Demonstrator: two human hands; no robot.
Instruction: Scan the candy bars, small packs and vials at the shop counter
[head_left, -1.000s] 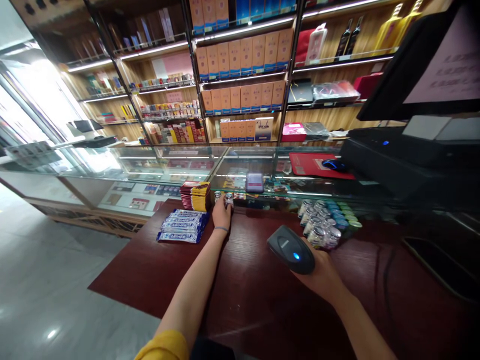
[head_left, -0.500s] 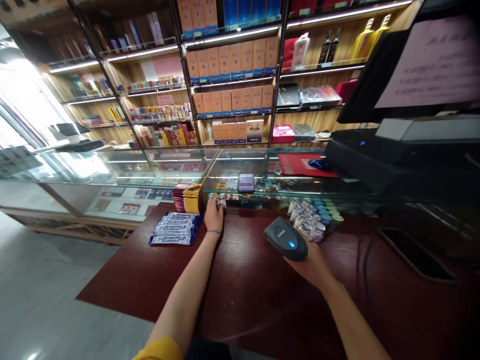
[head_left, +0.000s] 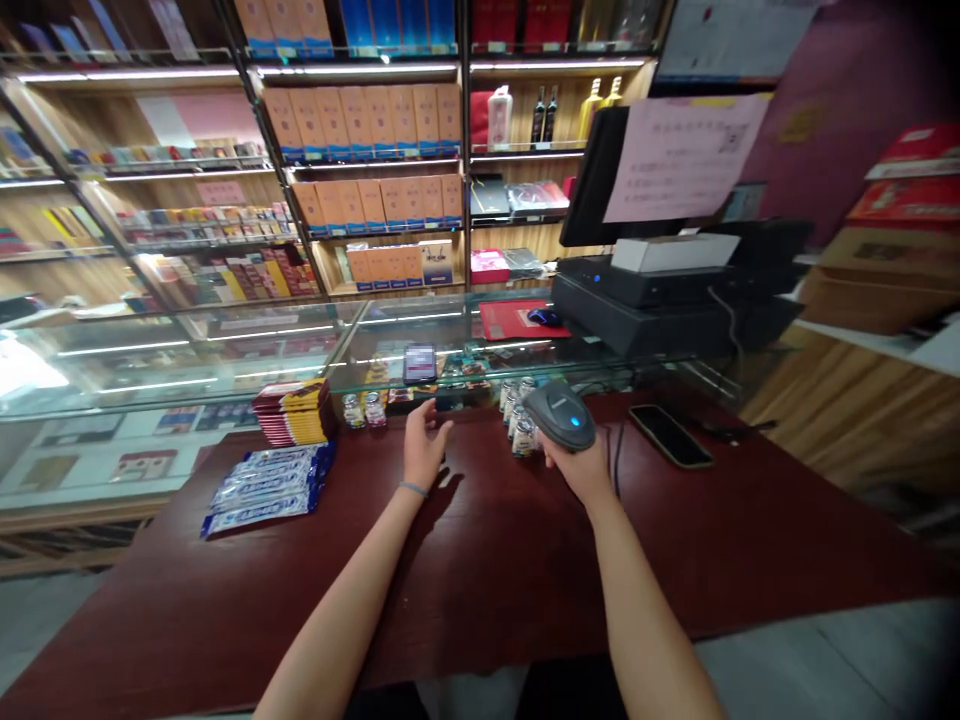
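My right hand point(head_left: 583, 468) grips a dark grey barcode scanner point(head_left: 561, 414) with a lit blue light, held above the table. Behind and left of the scanner stand several small clear bottles point(head_left: 519, 432), partly hidden by it. My left hand point(head_left: 424, 446) is over the middle of the table, fingers apart and nothing in them. To its left, two small bottles point(head_left: 364, 410) stand side by side by the glass counter. Farther left is a stack of red and yellow packets point(head_left: 294, 412). In front of that stack lie several blue and white wrapped sticks point(head_left: 262, 486).
A small display point(head_left: 420, 364) stands on the glass counter point(head_left: 390, 320) behind the table point(head_left: 480, 570). A phone point(head_left: 670, 436) lies at the right, near a cable. A monitor point(head_left: 592, 180) with a paper sheet rises at the back right. Stocked shelves point(head_left: 367, 165) line the wall.
My left hand has let go of the two small bottles and moved right, opening. The scanner in my right hand now covers part of the bottle group. The view has turned right.
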